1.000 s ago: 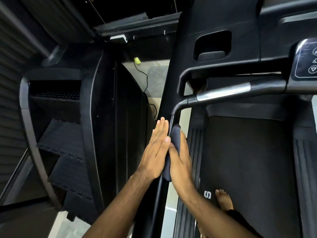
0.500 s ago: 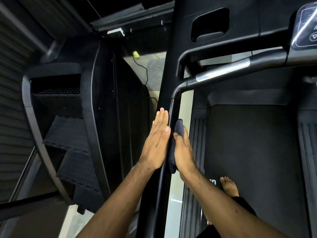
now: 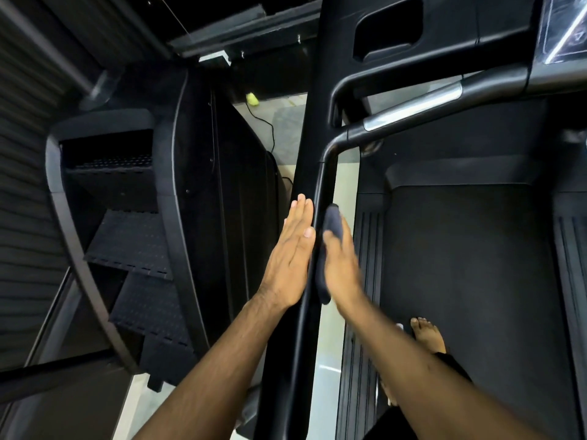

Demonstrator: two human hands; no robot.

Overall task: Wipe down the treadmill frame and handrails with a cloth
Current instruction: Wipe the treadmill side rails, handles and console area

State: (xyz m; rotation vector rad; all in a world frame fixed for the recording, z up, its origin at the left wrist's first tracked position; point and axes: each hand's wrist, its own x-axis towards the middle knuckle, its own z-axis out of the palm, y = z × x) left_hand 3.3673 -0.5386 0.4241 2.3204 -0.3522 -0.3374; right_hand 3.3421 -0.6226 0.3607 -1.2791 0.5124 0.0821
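View from the head, looking down the left side of a black treadmill. Two bare forearms reach forward and meet on either side of a slim black rail (image 3: pixel 326 176), which runs up beside the frame's wide upright (image 3: pixel 313 106) and bends right toward the console (image 3: pixel 562 30). The left hand (image 3: pixel 290 258) lies flat against the outer side, fingers straight and pressed together, thumb tucked alongside. It holds nothing and seems placed there to steady the frame against the push from the other side. The right hand (image 3: pixel 341 268) presses a dark grey cloth (image 3: pixel 332 223) against the inner side of the rail. The cloth is sandwiched between palm and rail, with one end showing past the fingertips and the other below the heel of the palm. The right fingers look straight and together along the rail, though motion blur softens them. The flat hand likely spreads the cloth over as much of the rail as possible for a sliding wipe. Below, a bare foot (image 3: pixel 427 336) stands on the belt (image 3: pixel 460 265), so the person works from on the treadmill. To the left stands a dark stair machine (image 3: pixel 127 233).
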